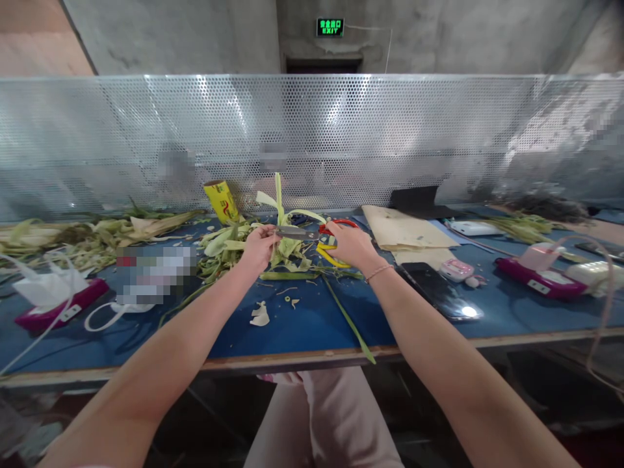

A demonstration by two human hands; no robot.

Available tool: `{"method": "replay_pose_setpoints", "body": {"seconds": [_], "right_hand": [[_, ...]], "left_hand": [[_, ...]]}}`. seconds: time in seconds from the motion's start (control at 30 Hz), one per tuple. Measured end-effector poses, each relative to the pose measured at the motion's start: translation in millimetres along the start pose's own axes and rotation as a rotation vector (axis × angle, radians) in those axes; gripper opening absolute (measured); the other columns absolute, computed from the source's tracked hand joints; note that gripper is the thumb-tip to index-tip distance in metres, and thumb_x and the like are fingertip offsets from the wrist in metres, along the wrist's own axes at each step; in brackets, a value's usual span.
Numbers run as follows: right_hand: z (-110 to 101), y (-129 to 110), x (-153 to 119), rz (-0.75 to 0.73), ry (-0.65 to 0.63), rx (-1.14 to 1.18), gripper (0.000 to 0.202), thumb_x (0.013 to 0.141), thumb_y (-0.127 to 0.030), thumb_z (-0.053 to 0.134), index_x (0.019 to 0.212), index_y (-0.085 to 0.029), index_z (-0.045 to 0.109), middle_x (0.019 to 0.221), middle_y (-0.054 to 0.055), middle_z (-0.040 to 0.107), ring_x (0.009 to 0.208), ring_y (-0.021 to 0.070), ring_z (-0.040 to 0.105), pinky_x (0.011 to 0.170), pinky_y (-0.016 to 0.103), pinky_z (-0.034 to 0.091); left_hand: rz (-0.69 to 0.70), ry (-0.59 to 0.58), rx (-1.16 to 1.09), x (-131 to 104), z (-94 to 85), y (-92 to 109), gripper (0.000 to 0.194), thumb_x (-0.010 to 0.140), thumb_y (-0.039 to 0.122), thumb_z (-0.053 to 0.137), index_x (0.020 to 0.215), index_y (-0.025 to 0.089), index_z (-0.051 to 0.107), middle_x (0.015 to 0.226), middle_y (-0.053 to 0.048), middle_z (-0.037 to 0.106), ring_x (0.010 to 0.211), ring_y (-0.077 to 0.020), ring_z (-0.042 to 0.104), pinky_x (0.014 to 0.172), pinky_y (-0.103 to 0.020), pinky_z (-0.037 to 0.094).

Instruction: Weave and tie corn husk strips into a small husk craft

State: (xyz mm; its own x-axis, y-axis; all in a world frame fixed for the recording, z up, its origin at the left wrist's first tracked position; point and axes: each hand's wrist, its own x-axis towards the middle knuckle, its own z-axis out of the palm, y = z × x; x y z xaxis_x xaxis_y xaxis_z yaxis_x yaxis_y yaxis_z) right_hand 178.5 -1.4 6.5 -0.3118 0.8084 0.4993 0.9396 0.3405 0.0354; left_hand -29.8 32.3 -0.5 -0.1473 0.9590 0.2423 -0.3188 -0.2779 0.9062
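Observation:
My right hand (348,244) is closed round the red and yellow handles of a pair of scissors (298,233), whose metal blades point left. The blade tips reach my left hand (262,246), which pinches something at its fingertips, too small to make out. Pale green husk strips (278,195) stand up and curl just behind the blades. Below and behind both hands lies a heap of green husks (229,244) on the blue table (302,325).
A yellow can (221,201) leans behind the heap. Further husks (97,244) cover the left back. Power strips (541,278) sit at both sides; a black phone (439,290), brown paper (409,229) and a pink case (456,269) lie right. A perforated metal screen (390,130) borders the back.

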Motion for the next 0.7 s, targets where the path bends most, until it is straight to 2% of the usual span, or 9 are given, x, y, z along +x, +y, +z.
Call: {"method": "replay_pose_setpoints", "body": {"seconds": [0.23, 0.4, 0.7], "right_hand": [[-1.8, -1.8, -0.1, -0.002, 0.009, -0.028, 0.039, 0.074, -0.037, 0.054, 0.108, -0.02, 0.044, 0.099, 0.008, 0.062, 0.083, 0.0206, 0.058, 0.062, 0.026, 0.039], [-1.1, -3.3, 0.7, -0.007, 0.038, -0.051, 0.039, 0.075, -0.039, 0.053, 0.107, -0.019, 0.045, 0.102, 0.01, 0.06, 0.088, 0.0212, 0.057, 0.067, 0.028, 0.04], [1.4, -0.9, -0.4, 0.004, 0.043, -0.066, 0.036, 0.075, -0.036, 0.054, 0.106, -0.022, 0.046, 0.096, 0.005, 0.063, 0.087, 0.0197, 0.057, 0.064, 0.026, 0.039]], "left_hand": [[0.062, 0.024, 0.05, 2.2, -0.4, -2.7, 0.029, 0.043, 0.004, 0.064, 0.067, 0.012, 0.051, 0.05, 0.006, 0.051, 0.046, -0.0044, 0.047, 0.049, -0.018, 0.036], [0.056, 0.045, 0.055, -0.2, 1.1, 0.6, 0.025, 0.045, 0.002, 0.062, 0.066, 0.012, 0.051, 0.052, 0.005, 0.052, 0.048, -0.0049, 0.049, 0.052, -0.019, 0.038], [0.026, 0.066, 0.098, -4.5, 3.6, 1.2, 0.026, 0.044, 0.004, 0.065, 0.064, 0.012, 0.05, 0.051, 0.005, 0.052, 0.047, -0.0049, 0.048, 0.05, -0.018, 0.036]]}}
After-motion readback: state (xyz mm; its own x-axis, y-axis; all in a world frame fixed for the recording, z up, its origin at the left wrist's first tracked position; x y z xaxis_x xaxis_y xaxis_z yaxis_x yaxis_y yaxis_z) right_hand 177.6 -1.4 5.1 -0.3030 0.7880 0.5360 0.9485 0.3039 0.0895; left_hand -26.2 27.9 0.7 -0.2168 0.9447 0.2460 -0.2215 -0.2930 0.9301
